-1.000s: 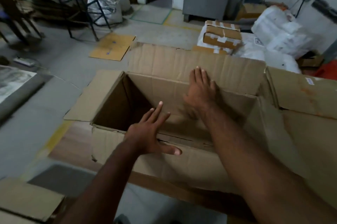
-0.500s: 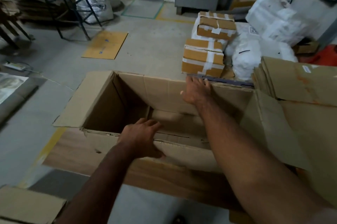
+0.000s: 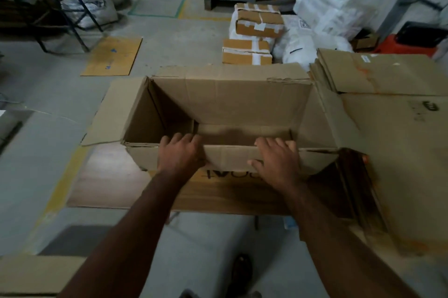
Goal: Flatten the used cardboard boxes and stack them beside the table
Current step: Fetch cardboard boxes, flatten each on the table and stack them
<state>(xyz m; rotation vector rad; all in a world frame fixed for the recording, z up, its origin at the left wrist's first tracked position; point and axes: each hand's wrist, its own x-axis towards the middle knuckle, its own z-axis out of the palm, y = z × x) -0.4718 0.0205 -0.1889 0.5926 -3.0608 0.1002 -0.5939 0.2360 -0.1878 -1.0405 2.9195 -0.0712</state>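
Fingers of the left hand [image 3: 180, 155] and right hand [image 3: 277, 160] are curling over the near wall of the open cardboard box [image 3: 242, 101], gripping its rim. The box is sitting upright on the wooden table [image 3: 109, 181], flattened cardboard [image 3: 388, 74] lying just beside it to the right.

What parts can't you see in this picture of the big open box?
- Head view: the fingertips of the left hand and right hand curl over the near wall of the open box, which hides them.
- The print on the box's near side is mostly covered by both hands.
- The flattened boxes at right run past the picture's edge.
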